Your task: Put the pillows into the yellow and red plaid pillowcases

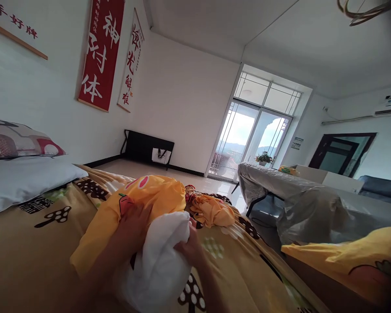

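A yellow pillowcase [164,191] with a red cartoon print lies bunched on the bed, a white pillow [164,261] pressed up against it. My left hand [135,221] rests across the pillowcase with its fingers curled into the cloth; the fingertips are partly hidden. With thumb and fingers, my right hand [191,245] pinches the upper right edge of the white pillow. Whether part of the pillow is inside the case cannot be made out. Just beyond my right hand is a crumpled orange cloth [213,210].
The bed has a tan patterned sheet [241,278]. At left, a patterned pillow [22,141] sits on a white pillow [32,178]. Another yellow pillow [355,261] is at lower right. Beyond stand a plastic-covered table [316,195] and a black folded frame [140,145] by the wall.
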A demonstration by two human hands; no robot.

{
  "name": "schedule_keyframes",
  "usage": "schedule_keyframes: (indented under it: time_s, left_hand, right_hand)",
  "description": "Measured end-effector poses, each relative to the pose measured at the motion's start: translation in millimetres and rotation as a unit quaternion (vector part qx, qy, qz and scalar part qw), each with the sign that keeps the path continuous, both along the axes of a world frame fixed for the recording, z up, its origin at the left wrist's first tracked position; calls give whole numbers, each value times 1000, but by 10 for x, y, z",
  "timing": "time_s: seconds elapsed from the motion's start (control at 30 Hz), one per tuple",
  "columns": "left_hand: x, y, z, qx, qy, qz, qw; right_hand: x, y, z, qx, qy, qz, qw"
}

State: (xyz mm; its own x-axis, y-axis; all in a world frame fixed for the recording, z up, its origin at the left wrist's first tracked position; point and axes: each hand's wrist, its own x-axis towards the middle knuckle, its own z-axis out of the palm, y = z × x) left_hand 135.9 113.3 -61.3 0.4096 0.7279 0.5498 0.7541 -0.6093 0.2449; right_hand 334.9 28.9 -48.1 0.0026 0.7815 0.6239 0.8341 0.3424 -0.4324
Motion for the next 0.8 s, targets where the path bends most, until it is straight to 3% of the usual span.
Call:
schedule_keyframes:
  time_s: [0.1, 0.2, 0.33, 0.47, 0.57, 0.63, 0.7, 0.8]
  left_hand:
    - [24, -76, 24, 195, 5, -12, 981]
    - [75, -242, 124, 333, -4, -40, 942]
    - [55, -403, 243, 379, -7, -97, 920]
    - [-42, -431, 248, 357, -35, -126, 925]
    - [-70, -397, 179, 272, -117, -110, 949]
    - [-53, -353, 136, 132, -198, -137, 962]
    - [-11, -315, 126, -41, -257, -152, 953]
    - [85, -316, 180, -222, -323, -89, 916]
  right_hand:
    - [-224, 14, -279, 101, 38, -4, 994]
    - [-317, -117, -389, 190, 20, 57, 980]
    - [-437, -334, -282, 257, 1, 127, 958]
    - [-649, -431, -206, 288, -32, 181, 940]
    - [-724, -428, -220, 261, -4, 123, 957]
    - [-688, -415, -221, 176, 6, 79, 981]
    - [-601, -402, -208, 74, -23, 27, 997]
    - [-468, -387, -185, -32, -103, -90, 990]
